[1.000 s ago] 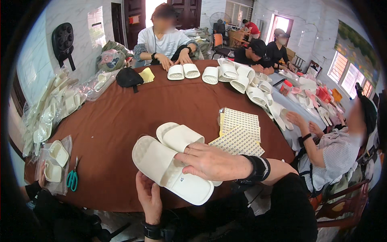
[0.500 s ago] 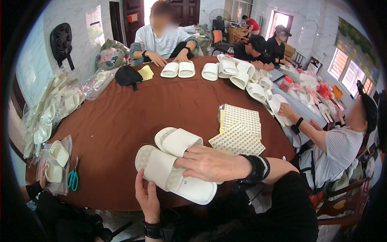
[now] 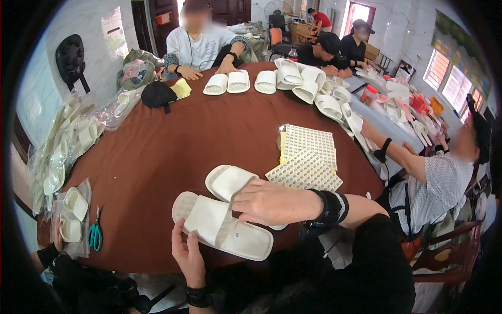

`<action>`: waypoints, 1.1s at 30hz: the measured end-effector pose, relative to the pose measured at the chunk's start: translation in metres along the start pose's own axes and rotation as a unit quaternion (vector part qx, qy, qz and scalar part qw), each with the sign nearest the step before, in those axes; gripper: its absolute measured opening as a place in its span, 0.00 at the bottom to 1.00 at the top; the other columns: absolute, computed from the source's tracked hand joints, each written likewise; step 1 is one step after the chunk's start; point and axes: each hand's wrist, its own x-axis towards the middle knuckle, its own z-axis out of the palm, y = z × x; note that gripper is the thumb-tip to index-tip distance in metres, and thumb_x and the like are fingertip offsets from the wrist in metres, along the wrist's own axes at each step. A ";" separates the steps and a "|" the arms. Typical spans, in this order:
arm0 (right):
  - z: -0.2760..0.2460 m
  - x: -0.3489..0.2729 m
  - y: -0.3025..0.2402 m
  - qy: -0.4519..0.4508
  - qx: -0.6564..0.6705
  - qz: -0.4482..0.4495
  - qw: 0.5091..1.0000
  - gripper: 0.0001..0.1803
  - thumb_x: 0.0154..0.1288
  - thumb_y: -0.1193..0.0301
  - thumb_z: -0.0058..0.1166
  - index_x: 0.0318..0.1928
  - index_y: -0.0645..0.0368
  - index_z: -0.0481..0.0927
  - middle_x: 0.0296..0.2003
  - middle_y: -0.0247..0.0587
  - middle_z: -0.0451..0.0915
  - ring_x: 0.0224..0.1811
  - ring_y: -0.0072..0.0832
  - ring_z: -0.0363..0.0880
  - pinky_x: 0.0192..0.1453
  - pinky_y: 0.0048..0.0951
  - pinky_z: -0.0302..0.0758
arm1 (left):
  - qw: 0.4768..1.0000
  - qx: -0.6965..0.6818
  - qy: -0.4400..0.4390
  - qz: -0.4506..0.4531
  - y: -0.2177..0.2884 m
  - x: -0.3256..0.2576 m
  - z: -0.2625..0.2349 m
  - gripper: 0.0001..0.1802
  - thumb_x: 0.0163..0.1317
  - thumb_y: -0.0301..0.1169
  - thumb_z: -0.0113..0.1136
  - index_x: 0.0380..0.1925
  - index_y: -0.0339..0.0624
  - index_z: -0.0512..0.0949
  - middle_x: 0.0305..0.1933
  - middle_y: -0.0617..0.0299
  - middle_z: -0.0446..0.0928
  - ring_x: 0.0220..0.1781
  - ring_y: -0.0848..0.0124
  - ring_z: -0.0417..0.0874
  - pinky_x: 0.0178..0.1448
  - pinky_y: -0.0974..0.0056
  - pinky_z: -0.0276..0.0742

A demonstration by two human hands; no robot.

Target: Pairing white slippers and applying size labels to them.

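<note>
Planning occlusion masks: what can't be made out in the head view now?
- Right hand fingertips: head view, hidden by the hand itself.
- Far slipper, middle: head view, behind the right hand.
- Dark mark on near slipper: head view, too small to read.
- Left forearm: head view, cut off by lower edge.

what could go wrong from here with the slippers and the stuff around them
The near slipper lies close to the front edge of the table, so a push from the left hand or the right hand might tip it off.
The right hand is just below the front sticker sheet; a lift or swing could drag it askew.
The scissors lie beside a plastic bag and might snag it.
</note>
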 end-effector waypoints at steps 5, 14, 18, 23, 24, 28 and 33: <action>-0.003 -0.006 0.001 0.020 -0.015 -0.003 1.000 0.13 0.66 0.62 0.53 0.38 0.60 0.80 0.37 0.42 0.80 0.47 0.38 0.78 0.56 0.36 0.66 | 1.000 0.001 0.000 -0.014 0.002 -0.003 0.000 0.22 0.69 0.25 0.49 0.62 0.30 0.67 0.59 0.53 0.73 0.58 0.69 0.74 0.64 0.65 0.68; -0.021 -0.029 0.007 0.035 -0.042 0.022 0.998 0.14 0.67 0.62 0.54 0.41 0.61 0.79 0.33 0.41 0.80 0.43 0.36 0.78 0.50 0.34 0.65 | 0.999 0.003 0.028 0.042 0.000 0.004 0.009 0.23 0.69 0.21 0.47 0.64 0.31 0.64 0.63 0.53 0.69 0.60 0.69 0.73 0.64 0.65 0.68; -0.031 -0.043 0.005 0.038 -0.049 0.031 0.998 0.14 0.66 0.61 0.54 0.41 0.61 0.79 0.32 0.41 0.80 0.41 0.36 0.77 0.49 0.34 0.65 | 0.996 0.047 0.031 0.062 -0.009 0.004 0.004 0.24 0.68 0.22 0.47 0.65 0.29 0.64 0.66 0.51 0.67 0.66 0.64 0.69 0.70 0.61 0.63; -0.041 -0.070 0.000 0.051 -0.027 0.057 0.997 0.15 0.66 0.62 0.55 0.42 0.61 0.78 0.37 0.44 0.81 0.46 0.38 0.78 0.55 0.36 0.66 | 0.990 0.104 0.027 0.090 -0.012 0.003 0.002 0.23 0.67 0.19 0.46 0.63 0.28 0.65 0.70 0.49 0.62 0.71 0.61 0.64 0.73 0.59 0.59; -0.041 -0.075 -0.001 0.068 -0.010 0.065 0.996 0.15 0.65 0.62 0.55 0.43 0.61 0.78 0.39 0.45 0.82 0.48 0.39 0.78 0.57 0.37 0.67 | 0.989 0.112 0.015 0.097 -0.015 0.004 0.000 0.23 0.67 0.19 0.46 0.62 0.28 0.66 0.70 0.50 0.63 0.71 0.62 0.65 0.73 0.59 0.60; -0.053 -0.096 -0.006 0.074 -0.044 0.112 0.990 0.14 0.66 0.63 0.54 0.45 0.60 0.79 0.42 0.45 0.83 0.49 0.39 0.79 0.58 0.40 0.69 | 0.986 0.132 -0.002 0.105 -0.024 0.010 -0.004 0.21 0.67 0.20 0.46 0.61 0.28 0.68 0.66 0.50 0.68 0.67 0.62 0.69 0.71 0.60 0.62; -0.071 -0.136 -0.010 0.177 -0.090 0.195 0.960 0.13 0.67 0.67 0.53 0.47 0.61 0.80 0.35 0.47 0.83 0.40 0.43 0.81 0.50 0.40 0.73 | 0.987 0.131 0.015 0.096 -0.019 0.011 0.000 0.20 0.69 0.22 0.47 0.60 0.30 0.69 0.60 0.52 0.73 0.61 0.64 0.74 0.67 0.62 0.66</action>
